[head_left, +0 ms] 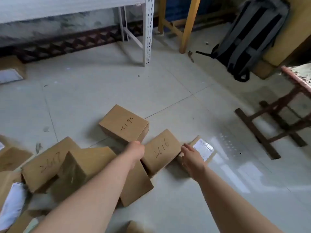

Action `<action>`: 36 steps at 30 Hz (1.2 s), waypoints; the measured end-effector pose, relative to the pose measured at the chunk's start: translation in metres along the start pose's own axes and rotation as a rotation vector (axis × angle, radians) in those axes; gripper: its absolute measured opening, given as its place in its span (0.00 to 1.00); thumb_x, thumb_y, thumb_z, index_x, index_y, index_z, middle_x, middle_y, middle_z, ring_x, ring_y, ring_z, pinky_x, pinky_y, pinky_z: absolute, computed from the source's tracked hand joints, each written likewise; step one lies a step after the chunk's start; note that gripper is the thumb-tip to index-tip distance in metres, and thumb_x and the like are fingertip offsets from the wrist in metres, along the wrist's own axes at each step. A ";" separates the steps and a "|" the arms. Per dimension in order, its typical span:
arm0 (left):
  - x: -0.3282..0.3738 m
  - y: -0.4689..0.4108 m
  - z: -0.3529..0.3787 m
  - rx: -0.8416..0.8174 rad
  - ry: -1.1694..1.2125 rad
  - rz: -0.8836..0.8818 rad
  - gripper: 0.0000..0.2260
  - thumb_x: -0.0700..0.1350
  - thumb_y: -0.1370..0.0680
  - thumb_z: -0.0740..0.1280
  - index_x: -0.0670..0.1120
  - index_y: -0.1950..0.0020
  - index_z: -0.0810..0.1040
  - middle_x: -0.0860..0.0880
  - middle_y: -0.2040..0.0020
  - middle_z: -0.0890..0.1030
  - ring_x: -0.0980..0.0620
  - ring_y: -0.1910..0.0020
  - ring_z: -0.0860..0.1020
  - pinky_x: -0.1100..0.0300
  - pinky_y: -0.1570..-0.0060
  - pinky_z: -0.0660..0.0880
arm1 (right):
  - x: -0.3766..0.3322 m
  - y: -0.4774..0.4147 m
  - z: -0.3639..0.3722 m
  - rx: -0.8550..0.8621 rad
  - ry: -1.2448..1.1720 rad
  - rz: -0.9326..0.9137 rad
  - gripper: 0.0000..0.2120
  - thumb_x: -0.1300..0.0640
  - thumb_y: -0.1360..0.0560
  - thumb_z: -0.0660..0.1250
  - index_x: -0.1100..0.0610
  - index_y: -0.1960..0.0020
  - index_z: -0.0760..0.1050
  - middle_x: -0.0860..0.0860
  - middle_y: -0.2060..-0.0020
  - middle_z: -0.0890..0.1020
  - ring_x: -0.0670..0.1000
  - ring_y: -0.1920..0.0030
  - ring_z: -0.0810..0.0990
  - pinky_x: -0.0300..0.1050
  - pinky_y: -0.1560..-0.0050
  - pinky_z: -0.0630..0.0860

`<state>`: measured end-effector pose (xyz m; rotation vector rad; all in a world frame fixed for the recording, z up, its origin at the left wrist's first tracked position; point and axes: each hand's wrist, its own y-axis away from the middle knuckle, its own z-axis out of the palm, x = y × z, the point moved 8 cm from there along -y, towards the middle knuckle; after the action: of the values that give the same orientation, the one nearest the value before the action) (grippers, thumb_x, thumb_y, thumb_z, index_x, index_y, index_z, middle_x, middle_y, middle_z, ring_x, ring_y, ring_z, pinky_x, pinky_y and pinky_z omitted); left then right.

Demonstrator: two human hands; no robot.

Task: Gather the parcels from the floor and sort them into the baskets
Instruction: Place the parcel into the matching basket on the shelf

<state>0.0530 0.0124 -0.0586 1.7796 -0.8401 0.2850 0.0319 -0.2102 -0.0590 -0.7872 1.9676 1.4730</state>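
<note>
Several brown cardboard parcels lie on the pale tiled floor. One marked 2616 (161, 151) sits between my hands. My left hand (136, 151) is at its left edge with the fingers curled down out of sight, next to another box marked 2192 (123, 124). My right hand (191, 158) hovers at the 2616 box's right edge, fingers apart and holding nothing. Just beyond it lies a flat parcel with a white label (204, 148). To the left are a box marked 2617 (48, 164), a tilted box (84, 165) and a white mailer bag (13, 202). No basket is in view.
A white metal rack post (149, 31) and yellow wooden legs (188, 24) stand at the back. A grey-black backpack (252, 36) leans at the back right. A dark wooden stand (277, 118) is on the right. Another box (11, 69) lies far left.
</note>
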 end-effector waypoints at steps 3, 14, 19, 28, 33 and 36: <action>-0.006 -0.031 0.014 0.002 -0.113 0.010 0.17 0.38 0.19 0.55 0.37 0.30 0.68 0.38 0.33 0.72 0.40 0.39 0.74 0.54 0.44 0.72 | 0.000 -0.032 0.010 0.029 0.183 -0.087 0.22 0.56 0.18 0.54 0.60 0.25 0.63 0.53 0.26 0.67 0.55 0.27 0.64 0.49 0.28 0.60; -0.016 -0.051 0.032 0.060 0.085 0.035 0.30 0.37 0.22 0.55 0.54 0.21 0.53 0.48 0.23 0.56 0.45 0.40 0.75 0.50 0.50 0.78 | 0.010 -0.086 0.014 0.020 0.430 -0.085 0.18 0.53 0.20 0.57 0.60 0.34 0.69 0.57 0.43 0.77 0.55 0.47 0.75 0.46 0.48 0.70; -0.026 -0.055 0.033 0.051 0.240 0.042 0.32 0.38 0.24 0.57 0.58 0.23 0.55 0.50 0.27 0.67 0.46 0.40 0.75 0.48 0.45 0.77 | 0.013 -0.087 -0.002 0.061 0.394 -0.083 0.18 0.50 0.20 0.58 0.61 0.37 0.71 0.57 0.48 0.78 0.55 0.50 0.76 0.46 0.51 0.71; 0.014 0.003 -0.001 0.118 0.367 0.157 0.11 0.39 0.21 0.64 0.46 0.39 0.76 0.50 0.46 0.82 0.50 0.48 0.79 0.59 0.54 0.76 | -0.024 -0.026 -0.015 0.141 0.034 -0.207 0.13 0.49 0.20 0.60 0.54 0.39 0.70 0.51 0.56 0.78 0.48 0.59 0.77 0.43 0.65 0.72; 0.049 0.093 -0.072 0.198 0.430 0.197 0.23 0.38 0.22 0.64 0.52 0.28 0.68 0.56 0.44 0.76 0.54 0.44 0.76 0.62 0.51 0.74 | -0.088 0.063 -0.005 0.071 -0.105 -0.233 0.14 0.48 0.20 0.61 0.51 0.36 0.70 0.50 0.53 0.79 0.48 0.54 0.79 0.43 0.59 0.72; 0.067 0.152 -0.124 0.215 0.447 0.197 0.25 0.40 0.23 0.65 0.56 0.27 0.68 0.55 0.37 0.76 0.55 0.44 0.77 0.65 0.54 0.73 | -0.140 0.122 0.003 0.016 -0.119 -0.248 0.13 0.48 0.21 0.62 0.47 0.37 0.70 0.49 0.49 0.81 0.48 0.52 0.79 0.43 0.56 0.73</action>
<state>0.0259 0.0737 0.1372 1.7330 -0.6768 0.8952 0.0378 -0.1618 0.1203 -0.8808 1.7237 1.3252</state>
